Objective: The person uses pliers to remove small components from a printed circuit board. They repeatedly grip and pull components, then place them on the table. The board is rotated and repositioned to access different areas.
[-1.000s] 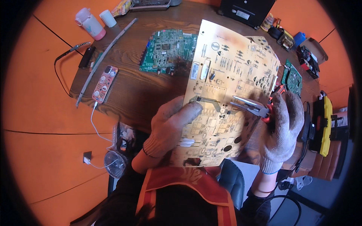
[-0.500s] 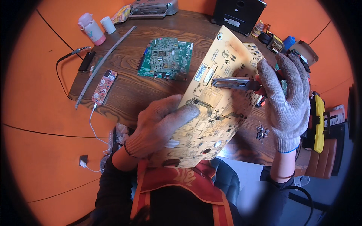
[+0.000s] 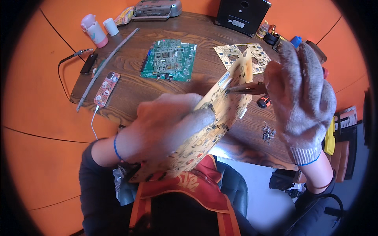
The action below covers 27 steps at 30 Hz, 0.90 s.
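Over the counter's (image 3: 130,78) near edge I have a tan circuit board (image 3: 227,105) tilted up, the fingers of my gloved left hand (image 3: 167,126), blurred, grasping its side. The fingers of my gloved right hand (image 3: 301,98) clasp pliers (image 3: 252,89), tips at the board's face; from here I cannot tell whether they touch. Metal scraps (image 3: 268,133) lie toward the near right corner, a phone (image 3: 107,89) near the left edge.
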Tool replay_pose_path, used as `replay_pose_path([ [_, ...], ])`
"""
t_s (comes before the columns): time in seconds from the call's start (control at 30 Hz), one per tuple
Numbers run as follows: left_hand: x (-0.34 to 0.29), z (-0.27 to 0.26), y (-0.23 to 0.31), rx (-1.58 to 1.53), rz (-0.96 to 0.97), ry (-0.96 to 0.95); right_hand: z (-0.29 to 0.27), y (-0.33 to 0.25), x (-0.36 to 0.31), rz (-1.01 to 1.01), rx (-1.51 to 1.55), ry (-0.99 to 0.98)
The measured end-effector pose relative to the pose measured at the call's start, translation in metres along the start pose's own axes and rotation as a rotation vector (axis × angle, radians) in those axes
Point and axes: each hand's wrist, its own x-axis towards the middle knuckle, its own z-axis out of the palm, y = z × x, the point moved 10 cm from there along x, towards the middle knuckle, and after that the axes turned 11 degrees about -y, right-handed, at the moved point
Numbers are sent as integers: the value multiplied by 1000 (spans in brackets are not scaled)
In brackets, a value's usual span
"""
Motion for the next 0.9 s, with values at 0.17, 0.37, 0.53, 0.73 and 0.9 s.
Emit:
replay_pose_path([
  [0.17, 24, -1, 8, 328, 126, 30, 46, -7, 12, -98, -20, -388],
  [0.37, 30, -6, 28, 571, 428, -9, 71, -25, 19, -234, -34, -442],
  [0.53, 44, -13, -20, 5, -140, -161, 88, -19, 14, -128, 91, -680],
  [0.73, 34, -15, -36, -87, -483, -137, 103, -25, -3, 84, 421, -1095],
  [0.9, 28, -20, -27, 27, -397, -143, 108, -36, -12, 39, 549, -1158],
])
